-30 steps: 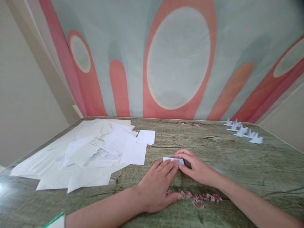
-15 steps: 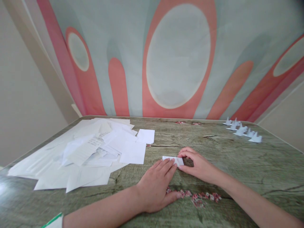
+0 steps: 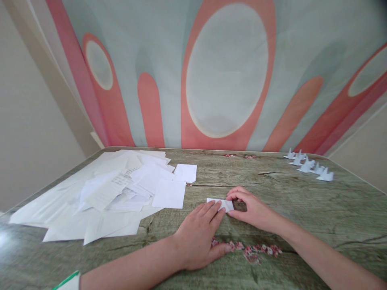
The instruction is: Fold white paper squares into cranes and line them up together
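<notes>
A small folded strip of white paper (image 3: 220,202) lies on the wood-grain table (image 3: 317,217) near the middle. My left hand (image 3: 201,235) rests flat on the table, its stretched fingertips pressing the strip's near edge. My right hand (image 3: 253,209) sits at the strip's right end, with fingers and thumb pinched on that end.
A loose heap of white paper sheets (image 3: 115,193) spreads over the left half of the table. Several small folded paper figures (image 3: 308,166) stand in a row at the far right. A curtain with pink and grey ovals (image 3: 226,72) hangs behind the table.
My right hand slid a little to the right along the strip and curled into a pinch. My left hand stayed where it was.
</notes>
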### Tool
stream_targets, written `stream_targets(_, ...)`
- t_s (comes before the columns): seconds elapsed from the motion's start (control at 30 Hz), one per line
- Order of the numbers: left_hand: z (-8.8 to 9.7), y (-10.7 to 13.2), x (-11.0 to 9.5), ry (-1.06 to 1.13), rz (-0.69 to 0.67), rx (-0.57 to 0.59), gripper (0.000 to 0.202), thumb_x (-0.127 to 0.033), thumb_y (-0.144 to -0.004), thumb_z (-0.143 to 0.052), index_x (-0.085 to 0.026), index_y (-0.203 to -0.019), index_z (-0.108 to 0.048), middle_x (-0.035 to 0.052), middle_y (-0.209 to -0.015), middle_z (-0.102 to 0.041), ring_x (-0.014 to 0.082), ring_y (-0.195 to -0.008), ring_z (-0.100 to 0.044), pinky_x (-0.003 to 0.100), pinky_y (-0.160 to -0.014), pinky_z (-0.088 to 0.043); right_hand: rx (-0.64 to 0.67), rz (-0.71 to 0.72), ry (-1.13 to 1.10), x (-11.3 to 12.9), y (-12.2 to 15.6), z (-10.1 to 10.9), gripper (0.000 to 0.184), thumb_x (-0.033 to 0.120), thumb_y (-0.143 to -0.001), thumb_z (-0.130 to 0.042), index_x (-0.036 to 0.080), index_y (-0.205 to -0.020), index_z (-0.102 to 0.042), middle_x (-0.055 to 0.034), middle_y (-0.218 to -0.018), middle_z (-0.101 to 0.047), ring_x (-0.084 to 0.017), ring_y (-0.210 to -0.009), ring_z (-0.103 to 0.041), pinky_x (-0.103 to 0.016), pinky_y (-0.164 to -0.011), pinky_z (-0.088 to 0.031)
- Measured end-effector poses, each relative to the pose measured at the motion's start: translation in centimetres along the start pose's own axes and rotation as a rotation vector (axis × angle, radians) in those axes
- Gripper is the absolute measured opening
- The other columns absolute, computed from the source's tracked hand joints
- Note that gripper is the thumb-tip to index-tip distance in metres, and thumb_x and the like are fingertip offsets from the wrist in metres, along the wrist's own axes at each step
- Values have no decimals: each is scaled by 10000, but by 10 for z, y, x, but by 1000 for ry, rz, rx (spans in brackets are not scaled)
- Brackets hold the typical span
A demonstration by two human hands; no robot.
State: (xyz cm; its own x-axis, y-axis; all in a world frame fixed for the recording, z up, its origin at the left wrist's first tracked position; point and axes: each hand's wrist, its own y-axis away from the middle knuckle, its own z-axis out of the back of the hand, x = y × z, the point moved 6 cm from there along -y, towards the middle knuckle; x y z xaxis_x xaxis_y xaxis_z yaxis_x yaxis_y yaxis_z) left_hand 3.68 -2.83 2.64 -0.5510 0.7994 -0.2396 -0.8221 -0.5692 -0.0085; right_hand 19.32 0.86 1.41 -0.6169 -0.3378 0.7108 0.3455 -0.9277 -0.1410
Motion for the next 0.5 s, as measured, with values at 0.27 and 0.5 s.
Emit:
stream_targets(0.27,3,-2,-1,-14,-12,-4,729,-641,-847,-265,-151,-1386,-244,110,-1443,-269,292,-1314,-240,427,-1079,-201,-3,83,94,13,6,-2,341,203,-728,-606,227,-1065,-566,-60,-1100,-499,-214,-1049,-472,-375,-931,-384)
stream_targets(0.5,5,-3,-1,-19,-19,-19,729,-644,-838,-292,-144,-1367,-265,115,-1429,-290,280,-1304,-253,422,-1077,-206,26,206,292,35,9,-7,307,204,-788,-552,220,-1094,-583,-66,-1064,-552,-221,-1009,-460,-385,-901,-393)
